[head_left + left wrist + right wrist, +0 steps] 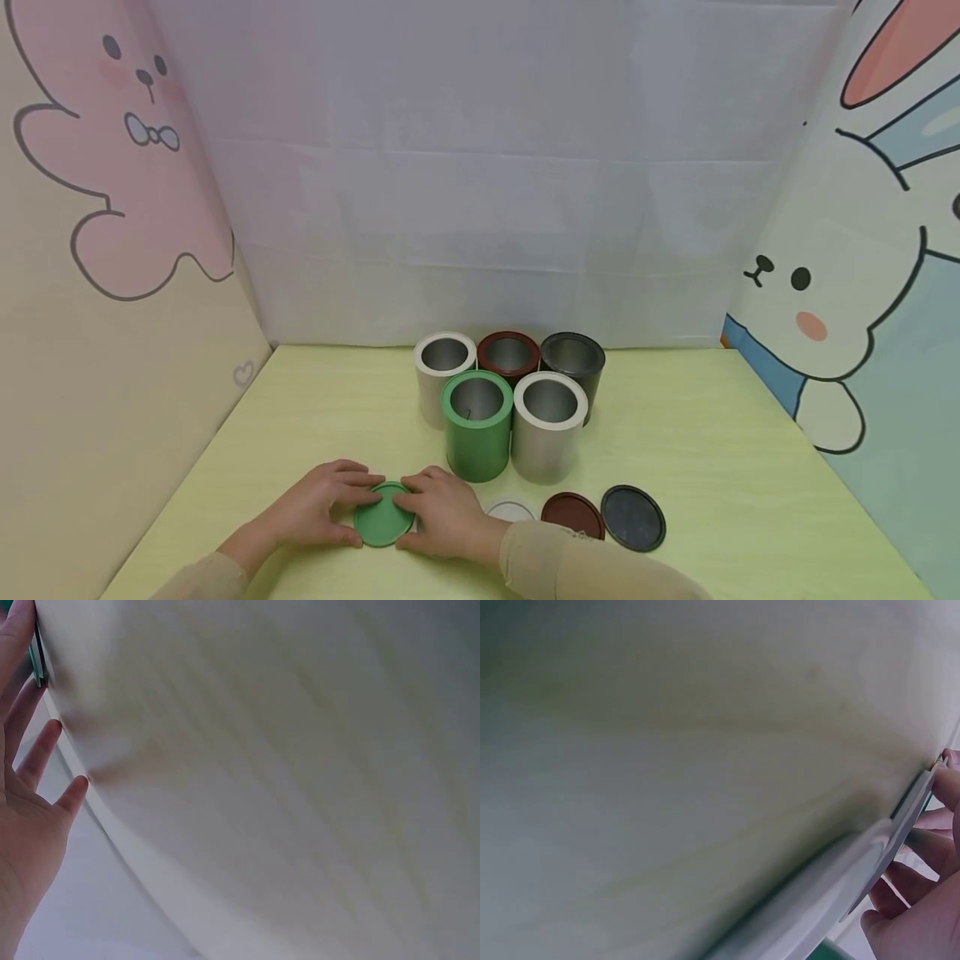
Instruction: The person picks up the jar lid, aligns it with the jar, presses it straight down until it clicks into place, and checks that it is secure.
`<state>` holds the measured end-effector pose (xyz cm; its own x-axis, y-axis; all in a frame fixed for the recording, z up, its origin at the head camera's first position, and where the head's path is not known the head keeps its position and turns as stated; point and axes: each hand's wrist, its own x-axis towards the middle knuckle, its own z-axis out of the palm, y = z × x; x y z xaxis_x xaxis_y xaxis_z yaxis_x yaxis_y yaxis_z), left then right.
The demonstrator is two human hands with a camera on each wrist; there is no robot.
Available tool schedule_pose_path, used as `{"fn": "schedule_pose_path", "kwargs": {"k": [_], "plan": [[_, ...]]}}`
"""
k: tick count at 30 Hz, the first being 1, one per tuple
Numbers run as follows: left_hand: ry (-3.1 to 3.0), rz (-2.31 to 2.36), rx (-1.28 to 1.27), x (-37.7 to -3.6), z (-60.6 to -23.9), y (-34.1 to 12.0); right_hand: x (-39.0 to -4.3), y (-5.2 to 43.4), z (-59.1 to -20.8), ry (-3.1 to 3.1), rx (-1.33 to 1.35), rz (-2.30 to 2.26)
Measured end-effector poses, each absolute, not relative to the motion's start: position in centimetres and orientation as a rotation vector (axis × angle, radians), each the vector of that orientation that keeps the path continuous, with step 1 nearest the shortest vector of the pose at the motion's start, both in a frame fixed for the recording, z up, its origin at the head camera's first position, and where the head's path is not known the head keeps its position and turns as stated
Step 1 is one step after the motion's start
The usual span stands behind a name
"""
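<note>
Both hands are on the green lid (pixel 383 517) near the tabletop's (pixel 750 467) front edge: left hand (pixel 324 502) and right hand (pixel 444 510) each grasp its rim, green can (pixel 477 425) just behind.

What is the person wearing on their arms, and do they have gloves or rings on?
Both arms wear thin, pale beige long sleeves, the left sleeve and the right sleeve, reaching the wrists. The left hand and right hand are bare: no gloves, and no rings visible.
</note>
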<state>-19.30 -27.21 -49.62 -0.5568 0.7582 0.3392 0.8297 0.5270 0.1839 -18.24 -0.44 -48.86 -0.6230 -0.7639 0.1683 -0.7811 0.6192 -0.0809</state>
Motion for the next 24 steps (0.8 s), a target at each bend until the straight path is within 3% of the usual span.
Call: {"fn": "schedule_pose_path", "kwargs": {"k": [24], "plan": [[-2.674,-0.725,-1.277,-18.7,-48.6,-26.9,-18.5,0.2,-48.1,-2.698,1.308,0.446]]}}
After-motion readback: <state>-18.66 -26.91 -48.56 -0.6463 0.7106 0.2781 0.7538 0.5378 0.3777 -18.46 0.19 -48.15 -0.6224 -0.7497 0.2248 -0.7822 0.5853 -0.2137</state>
